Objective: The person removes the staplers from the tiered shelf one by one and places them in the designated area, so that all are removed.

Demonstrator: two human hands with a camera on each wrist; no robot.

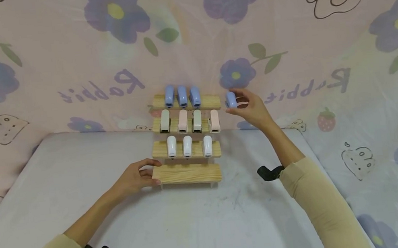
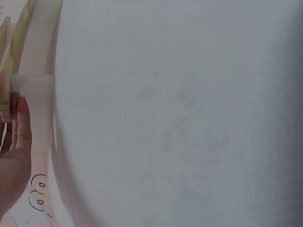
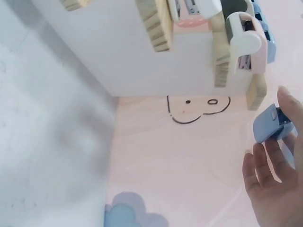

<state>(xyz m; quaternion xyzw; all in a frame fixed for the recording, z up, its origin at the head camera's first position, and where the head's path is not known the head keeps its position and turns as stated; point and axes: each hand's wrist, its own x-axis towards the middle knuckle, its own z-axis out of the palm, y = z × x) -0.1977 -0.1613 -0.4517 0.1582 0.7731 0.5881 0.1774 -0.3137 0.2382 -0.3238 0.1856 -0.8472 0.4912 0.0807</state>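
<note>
My right hand [image 1: 252,108] pinches a small blue stapler [image 1: 231,100] between thumb and fingers, just off the right end of the top shelf. In the right wrist view the same stapler [image 3: 271,124] shows its dark metal underside. On the left, my other hand [image 1: 137,178] grips the left end of the lowest shelf [image 1: 187,173] of a tiered wooden stand, thumb at the front corner. Three blue staplers [image 1: 182,96] stand on the top shelf. Pink and pale green staplers [image 1: 182,121] line the second one, and three white staplers [image 1: 187,146] the third.
The stand rests on a white-covered table [image 1: 123,237] close to the back. A pink curtain [image 1: 184,52] printed with flowers and rabbits hangs right behind it and along both sides. Black curved pieces [image 1: 270,172] stick out at both sleeve cuffs.
</note>
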